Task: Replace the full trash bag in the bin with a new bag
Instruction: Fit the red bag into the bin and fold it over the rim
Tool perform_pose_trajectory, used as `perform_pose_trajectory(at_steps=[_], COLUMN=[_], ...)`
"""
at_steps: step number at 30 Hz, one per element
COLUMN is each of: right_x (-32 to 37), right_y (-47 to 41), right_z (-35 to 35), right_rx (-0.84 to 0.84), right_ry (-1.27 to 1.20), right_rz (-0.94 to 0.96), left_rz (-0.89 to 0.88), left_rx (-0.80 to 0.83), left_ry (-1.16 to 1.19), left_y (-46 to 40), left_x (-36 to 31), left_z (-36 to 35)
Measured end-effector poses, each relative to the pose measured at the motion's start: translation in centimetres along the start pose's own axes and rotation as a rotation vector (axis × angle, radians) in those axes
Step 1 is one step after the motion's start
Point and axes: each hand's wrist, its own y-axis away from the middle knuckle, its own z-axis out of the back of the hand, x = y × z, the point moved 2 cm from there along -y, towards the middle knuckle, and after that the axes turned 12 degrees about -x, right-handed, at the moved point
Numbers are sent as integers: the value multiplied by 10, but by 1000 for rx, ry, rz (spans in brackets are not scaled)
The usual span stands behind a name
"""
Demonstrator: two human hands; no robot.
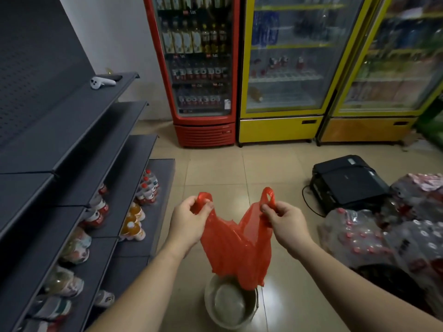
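Tiled shop floor (215, 168), both hands' fingers (208, 206) pinching red bag (237, 248) handles

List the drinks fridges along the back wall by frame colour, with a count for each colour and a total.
Red-framed glass-door drinks fridge: 1
Yellow-framed glass-door drinks fridges: 2
Total: 3

Beige tiled floor (215, 168) — round bin (230, 305), black printer (347, 180), shrink-wrapped bottle packs (374, 238).
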Motion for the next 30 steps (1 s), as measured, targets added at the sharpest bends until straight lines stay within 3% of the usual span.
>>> perform_pose_trajectory(at_steps=[16, 30], right_x=[-191, -356], right_y=[25, 34], right_z=[-38, -84], right_rx=[-16, 82], right_ry=[99, 124], right_rz=[-148, -177], left_rz=[149, 215], left_rx=[149, 181], left_ry=[-106, -105], left_y=[38, 65], left_x=[195, 359], left_z=[-28, -61])
